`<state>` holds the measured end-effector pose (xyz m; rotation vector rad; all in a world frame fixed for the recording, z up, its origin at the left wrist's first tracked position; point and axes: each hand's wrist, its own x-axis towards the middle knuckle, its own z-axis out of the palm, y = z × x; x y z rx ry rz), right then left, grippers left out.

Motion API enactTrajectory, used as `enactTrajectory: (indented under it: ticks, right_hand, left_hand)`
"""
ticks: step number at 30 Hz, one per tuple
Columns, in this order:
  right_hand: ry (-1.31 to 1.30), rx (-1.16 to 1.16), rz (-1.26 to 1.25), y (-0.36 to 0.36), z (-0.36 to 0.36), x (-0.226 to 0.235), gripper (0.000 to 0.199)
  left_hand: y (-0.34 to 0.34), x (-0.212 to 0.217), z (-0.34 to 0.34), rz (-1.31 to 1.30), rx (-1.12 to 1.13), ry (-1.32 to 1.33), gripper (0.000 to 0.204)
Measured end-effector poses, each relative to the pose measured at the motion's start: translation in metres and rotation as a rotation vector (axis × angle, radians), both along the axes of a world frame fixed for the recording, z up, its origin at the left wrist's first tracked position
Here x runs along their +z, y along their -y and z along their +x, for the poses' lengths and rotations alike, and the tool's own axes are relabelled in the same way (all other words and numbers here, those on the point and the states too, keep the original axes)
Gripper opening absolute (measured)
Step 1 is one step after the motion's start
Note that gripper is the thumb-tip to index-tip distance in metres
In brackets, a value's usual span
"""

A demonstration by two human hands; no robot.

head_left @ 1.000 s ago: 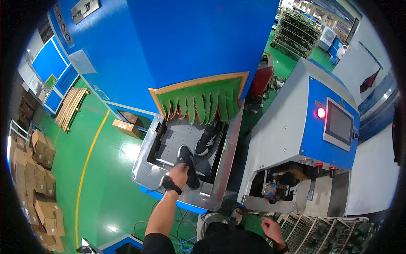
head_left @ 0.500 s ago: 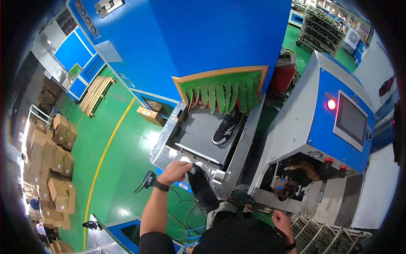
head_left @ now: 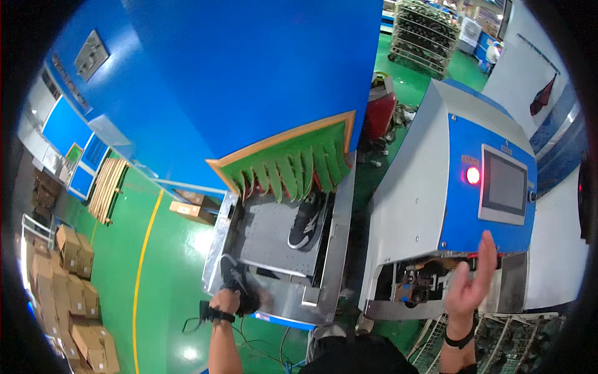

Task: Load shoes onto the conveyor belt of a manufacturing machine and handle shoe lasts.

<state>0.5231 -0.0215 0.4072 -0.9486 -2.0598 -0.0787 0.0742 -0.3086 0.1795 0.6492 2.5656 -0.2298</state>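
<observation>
My left hand (head_left: pixel 225 303) is closed on a black shoe (head_left: pixel 237 275), held over the near left corner of the metal conveyor frame. Motion blurs part of this shoe. A second shoe (head_left: pixel 304 225), black with white markings and a pale sole edge, rests on the grey perforated conveyor plate (head_left: pixel 261 227), close to the green strip curtain (head_left: pixel 289 171). My right hand (head_left: pixel 470 288) is raised with its fingers stretched out and nothing in it. It appears in front of the lower edge of the blue control panel (head_left: pixel 458 193), below the screen (head_left: pixel 504 187).
A red lamp (head_left: pixel 473 175) glows on the grey-and-blue machine at right. Beneath it is a mechanism (head_left: pixel 414 288). Wire racks (head_left: pixel 498 343) stand at the lower right. Cardboard boxes (head_left: pixel 75 293) are stacked at left, and a loaded rack (head_left: pixel 423 34) stands far back.
My right hand has risen from the lower edge to before the control panel, its fingers now extended. My left hand has carried its shoe left and tilted it. The view has shifted.
</observation>
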Motion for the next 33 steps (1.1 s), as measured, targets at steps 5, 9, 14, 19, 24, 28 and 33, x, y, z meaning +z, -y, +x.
enactTrajectory:
  ticks: [5,9,14,19,24,28,33]
  right_hand:
    - [0.290,-0.214,0.248,-0.033,-0.041,-0.038,0.057]
    - [0.325,-0.286,0.331,-0.036,-0.035,-0.052,0.057]
    - [0.349,-0.266,0.260,-0.028,-0.027,-0.060,0.060]
    - [0.380,-0.276,0.271,-0.025,-0.029,-0.040,0.055]
    - [0.457,-0.362,0.260,-0.028,-0.022,-0.042,0.054]
    - [0.438,-0.341,0.283,-0.030,-0.028,-0.048,0.056]
    - [0.361,-0.256,0.328,-0.028,-0.027,-0.055,0.061]
  left_hand:
    - [-0.083,0.007,-0.018,0.428,-0.295,-0.015,0.039]
    - [-0.240,-0.036,-0.041,0.646,-0.431,0.590,0.040]
    - [-0.346,-0.109,-0.159,0.724,-0.549,-0.033,0.058]
    - [-0.389,-0.132,-0.187,0.375,-0.565,-0.083,0.079]
    - [-0.416,-0.126,-0.152,0.516,-0.649,-0.025,0.074]
    - [-0.370,-0.174,-0.170,0.859,-0.392,-0.082,0.069]
    - [-0.315,-0.172,-0.091,0.987,-0.006,-0.091,0.045]
